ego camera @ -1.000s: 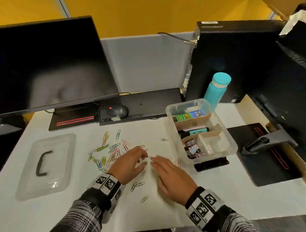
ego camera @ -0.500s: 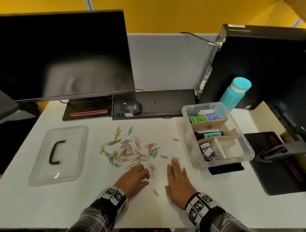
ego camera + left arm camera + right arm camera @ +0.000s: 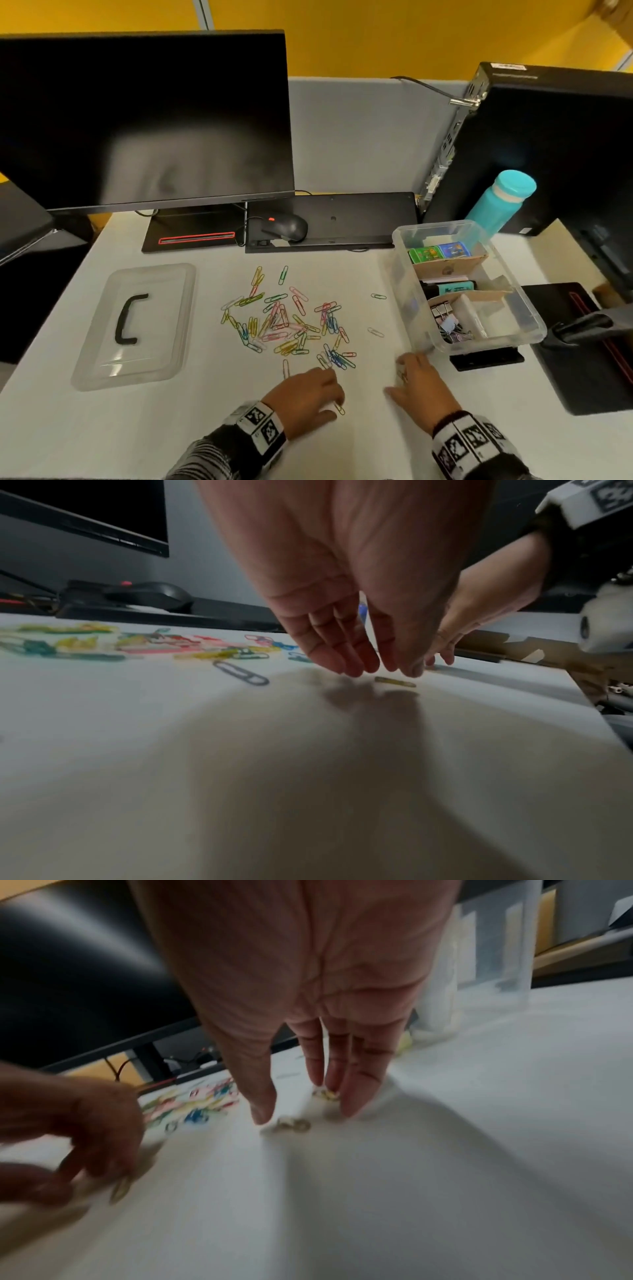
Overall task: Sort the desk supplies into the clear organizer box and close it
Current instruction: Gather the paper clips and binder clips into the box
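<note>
Both hands (image 3: 363, 394) low, fingers extended

The paper clips (image 3: 291, 322) lie scattered on the counter (image 3: 171, 428), and serve as the landmark. Left of the clips lies the lid (image 3: 137, 325). Right of them stands the box (image 3: 469, 291), with binder clips (image 3: 448, 325) in its near compartment. Behind the clips sit the mouse (image 3: 286, 226) and the monitor (image 3: 144, 120). Before the clips, the left hand (image 3: 308, 399) and right hand (image 3: 423, 390) hover low over the counter, one stray clip (image 3: 339, 408) just beside the left fingertips.
</note>
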